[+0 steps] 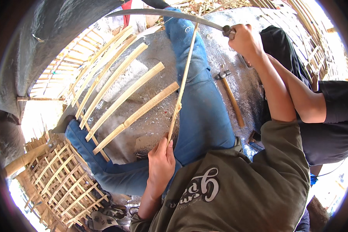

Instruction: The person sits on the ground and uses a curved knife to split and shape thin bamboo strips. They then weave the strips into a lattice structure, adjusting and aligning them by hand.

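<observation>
- Your strip [184, 80] slants up across your jeans [207, 110], its far end by the knife [174, 14] (I can't tell whether they touch).
- Your left hand [161, 160] pinches the strip's near end; your right hand [246, 41] wraps the knife's handle.
- If trimming, I'd keep cuts shallow, edge turned off your leg.
- Your shirt [255, 181] bears pale script lettering, partly creased.

From your head, the fisheye camera looks steeply down, close over your olive-green printed T-shirt [251, 181], framing your bare left hand [161, 160] and bare right hand [246, 41].
</observation>
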`<state>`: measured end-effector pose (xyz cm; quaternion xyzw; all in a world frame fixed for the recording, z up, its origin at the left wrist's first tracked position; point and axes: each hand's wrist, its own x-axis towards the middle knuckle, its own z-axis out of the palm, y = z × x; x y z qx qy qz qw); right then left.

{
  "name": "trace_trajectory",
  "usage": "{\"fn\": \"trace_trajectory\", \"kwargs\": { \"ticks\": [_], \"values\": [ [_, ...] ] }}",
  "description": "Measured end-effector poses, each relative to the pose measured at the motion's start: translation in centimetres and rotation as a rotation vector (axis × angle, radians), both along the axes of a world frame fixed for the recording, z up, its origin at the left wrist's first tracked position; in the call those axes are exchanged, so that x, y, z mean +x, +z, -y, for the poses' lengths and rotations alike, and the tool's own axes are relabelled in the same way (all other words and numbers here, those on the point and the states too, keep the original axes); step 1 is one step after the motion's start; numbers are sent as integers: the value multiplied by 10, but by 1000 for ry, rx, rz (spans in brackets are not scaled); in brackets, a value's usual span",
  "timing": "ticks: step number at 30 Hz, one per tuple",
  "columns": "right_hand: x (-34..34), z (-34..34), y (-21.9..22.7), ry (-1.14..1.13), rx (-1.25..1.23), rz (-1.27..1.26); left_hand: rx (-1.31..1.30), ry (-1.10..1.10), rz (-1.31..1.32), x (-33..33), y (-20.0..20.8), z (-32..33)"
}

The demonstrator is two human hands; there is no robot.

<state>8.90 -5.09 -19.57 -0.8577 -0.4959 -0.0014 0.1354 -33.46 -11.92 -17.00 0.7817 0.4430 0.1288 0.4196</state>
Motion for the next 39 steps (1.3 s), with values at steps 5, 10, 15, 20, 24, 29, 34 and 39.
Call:
{"fn": "trace_trajectory", "kwargs": {
  "ticks": [5,10,15,20,24,29,34,39],
  "values": [
    [-24,10,8,3,5,17,-34,16,-1,1,-4,1],
    [-46,9,17,75,-45,34,-1,-8,-6,-1,-5,-4],
    [-3,-14,11,-116,-44,-15,23,-6,57,-23,-10,11],
    [60,-10,-58,-121,-83,74,-36,10,-38,-20,-4,-2],
    [27,0,-50,-179,25,-24,-167,40,-5,-19,-11,1],
    [11,10,-35,-186,71,-173,-395,14,143,-12,-24,7],
    [-30,36,-4,-33,113,-214,-566,55,230,-12,-36,15],
    [-64,66,3,188,46,-87,-530,69,206,-11,-35,12]
  ]
}}
